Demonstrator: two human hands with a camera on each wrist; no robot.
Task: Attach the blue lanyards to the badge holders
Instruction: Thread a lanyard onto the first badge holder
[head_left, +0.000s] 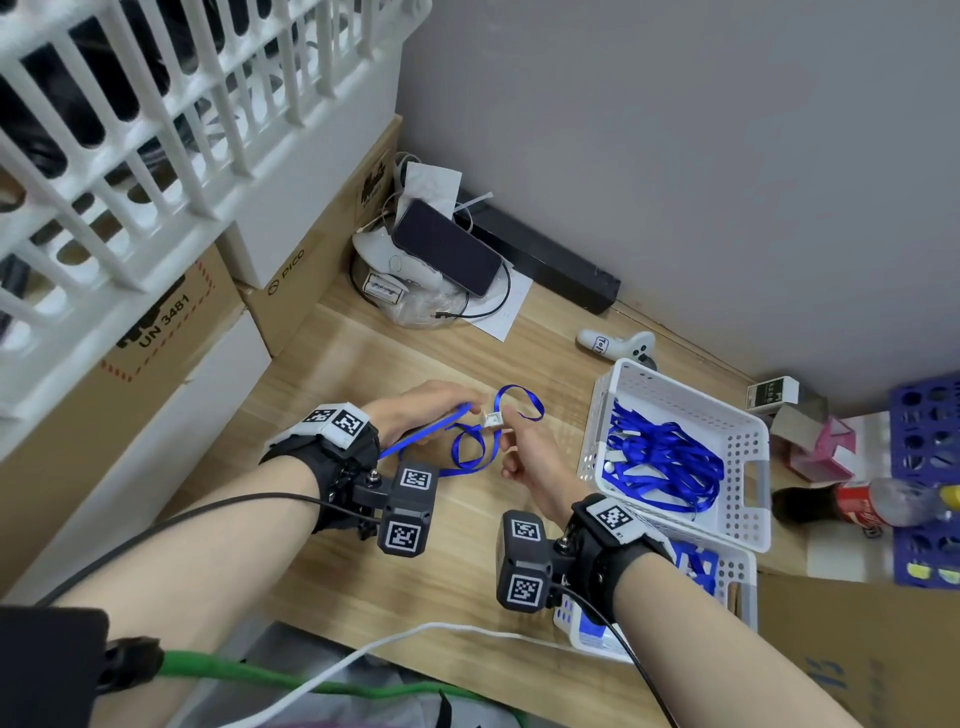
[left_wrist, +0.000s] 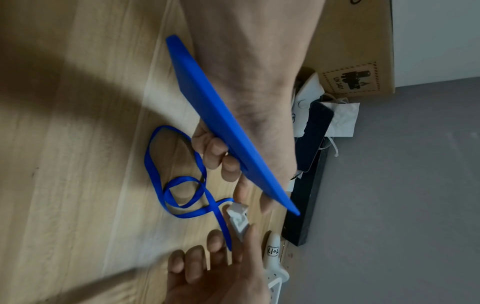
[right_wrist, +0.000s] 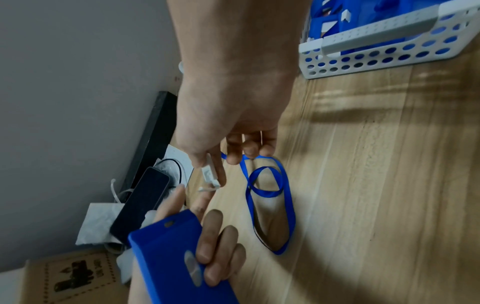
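Note:
My left hand (head_left: 415, 410) grips a flat blue badge holder (left_wrist: 223, 121) edge-on, fingers curled under it (right_wrist: 221, 253); its slot end (right_wrist: 168, 224) points toward my right hand. My right hand (head_left: 519, 441) pinches the white plastic clip (head_left: 491, 419) (left_wrist: 237, 219) (right_wrist: 210, 174) of a blue lanyard (head_left: 470, 452) between thumb and forefinger, a short gap from the holder's slot end. The lanyard's ribbon (right_wrist: 270, 195) (left_wrist: 176, 185) trails in loops onto the wooden table (head_left: 337, 364).
A white perforated basket (head_left: 748, 441) to the right holds several blue lanyards (head_left: 665, 462); a second basket (head_left: 737, 577) sits in front of it. A phone (head_left: 447, 249), cables, a white controller (head_left: 618, 343) and a black bar (head_left: 545, 254) lie by the wall. Cardboard boxes (head_left: 171, 332) stand left.

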